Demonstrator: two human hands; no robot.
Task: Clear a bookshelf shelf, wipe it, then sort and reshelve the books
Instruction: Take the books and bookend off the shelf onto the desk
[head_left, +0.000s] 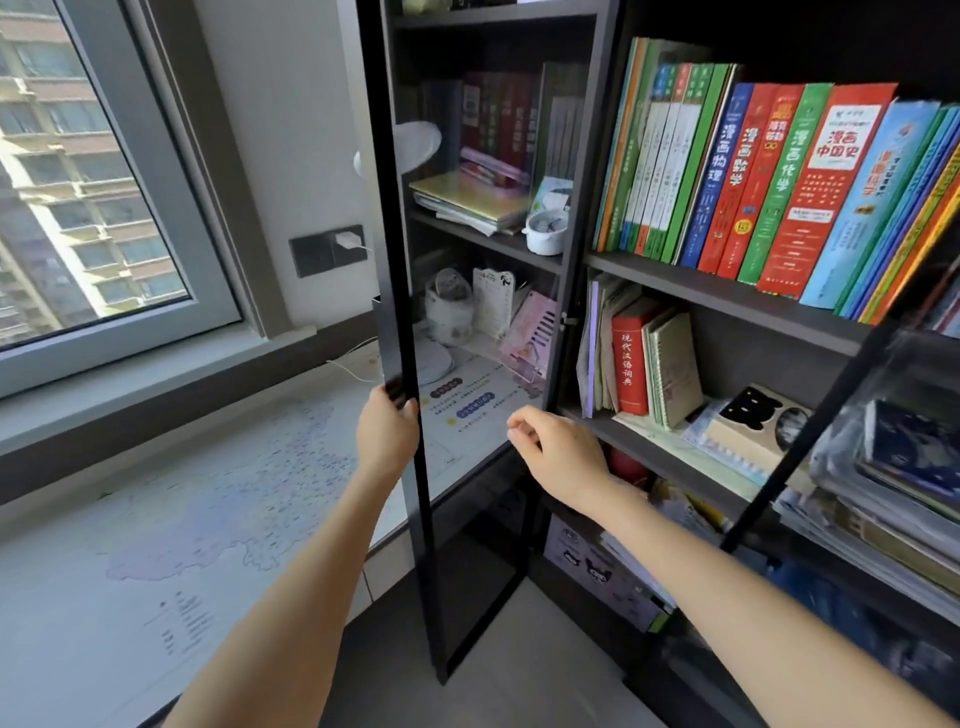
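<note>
Bookshelf (727, 297): dark unit right of the window, shelves full. Upright books (779, 182) are packed on the upper open shelf. The glass door (467, 545) stands swung out. My left hand (387, 431) grips the door's free edge. My right hand (558, 447) hovers just beside the glass, fingers loosely curled, holding nothing. Risks, by my judgement: the door drifting back against a reaching arm, and the packed row toppling as one book is pulled.
</note>
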